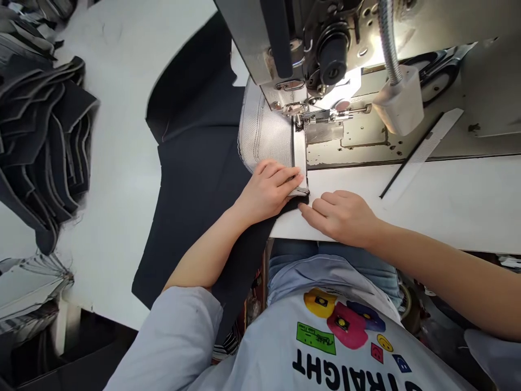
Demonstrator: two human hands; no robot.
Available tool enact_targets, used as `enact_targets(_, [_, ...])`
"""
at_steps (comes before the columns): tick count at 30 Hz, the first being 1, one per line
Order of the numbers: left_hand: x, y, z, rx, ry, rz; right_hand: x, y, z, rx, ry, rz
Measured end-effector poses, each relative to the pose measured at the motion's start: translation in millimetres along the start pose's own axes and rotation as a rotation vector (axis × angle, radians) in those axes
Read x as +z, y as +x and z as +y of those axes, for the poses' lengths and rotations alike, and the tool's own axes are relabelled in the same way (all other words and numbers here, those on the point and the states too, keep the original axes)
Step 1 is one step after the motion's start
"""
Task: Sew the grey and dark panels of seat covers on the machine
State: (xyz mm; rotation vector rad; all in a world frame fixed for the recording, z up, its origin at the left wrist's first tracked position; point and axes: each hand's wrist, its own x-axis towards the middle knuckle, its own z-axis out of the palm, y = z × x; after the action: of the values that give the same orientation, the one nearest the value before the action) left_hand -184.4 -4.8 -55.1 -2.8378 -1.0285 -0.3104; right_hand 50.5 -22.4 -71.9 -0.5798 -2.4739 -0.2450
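A dark fabric panel [199, 163] lies on the table, with a pale woven fabric piece [268, 130] with a rounded, stitched edge on top of it. The pale piece runs under the presser foot [299, 122] of a sewing machine [321, 54]. My left hand [271, 190] lies flat on the lower part of the pale piece, its fingers pointing right along a narrow white strip. My right hand [342, 217] is closed, with its fingers curled. Its fingertips pinch the lower corner of the dark panel, just below the strip's end.
A stack of dark cut pieces [44, 141] lies on the left of the white table [109, 217]. A clear ruler-like strip [423, 149] rests at the right, near black-handled scissors [442, 79]. A lamp head [401, 103] hangs beside the needle area.
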Motion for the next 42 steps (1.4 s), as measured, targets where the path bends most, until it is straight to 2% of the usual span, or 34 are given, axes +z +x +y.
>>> enact_targets(5, [3.7, 0, 4, -0.063, -0.057, -0.015, 4, -2, -3, 0.061, -0.013, -0.03])
enact_targets(8, [2.5, 0, 4, -0.045, -0.076, -0.007, 4, -2, -3, 0.077, 0.005, -0.035])
enact_targets(13, [5.9, 4, -4, -0.091, -0.079, -0.016, -2, 1, -1, 0.141, 0.047, -0.152])
enact_targets(17, [13.9, 9, -16, -0.122, -0.089, -0.02, -2, 5, 4, 0.187, 0.042, -0.269])
enact_targets(26, [28.5, 28, -45, -0.129, -0.082, 0.042, 5, 26, 29, 0.281, -0.009, -0.433])
enact_targets(31, [34.0, 36, -66, -0.089, -0.054, 0.096, 7, 39, 43, 0.378, -0.004, -0.507])
enact_targets(34, [33.8, 43, -80, -0.056, -0.076, 0.079, 11, 47, 49, 0.429, -0.007, -0.547])
enact_targets(38, [32.5, 52, -93, -0.016, -0.121, 0.038, 18, 50, 54, 0.477, 0.005, -0.548])
enact_targets(42, [30.8, 51, -92, -0.039, -0.101, 0.042, 21, 41, 58, 0.451, 0.039, -0.48])
